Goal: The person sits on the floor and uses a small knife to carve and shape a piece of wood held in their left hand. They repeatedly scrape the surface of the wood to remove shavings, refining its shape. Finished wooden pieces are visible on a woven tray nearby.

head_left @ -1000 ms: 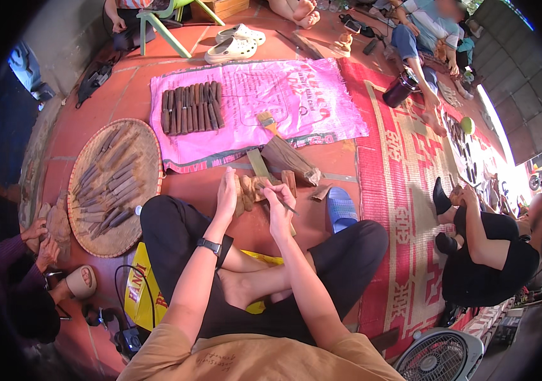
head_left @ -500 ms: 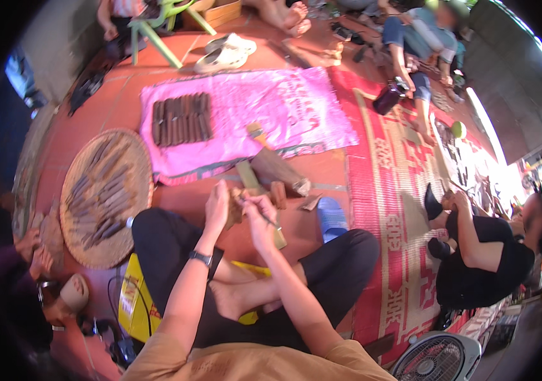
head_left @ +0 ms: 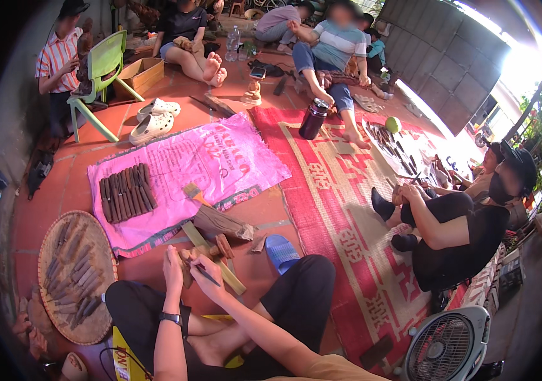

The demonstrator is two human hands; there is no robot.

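Board [head_left: 234,282]: lying beside your hands. Left hand [head_left: 173,268]: fingers closed on wood piece [head_left: 187,274]. Right hand [head_left: 212,267]: fingers narrowed around slim tool [head_left: 208,277]. Wood piece: between your hands, seemingly part-shaped; remaining work hidden.

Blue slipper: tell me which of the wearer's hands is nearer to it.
Right. The right hand is left of the blue slipper, apart from it; the left hand is farther left, on the right hand's far side.
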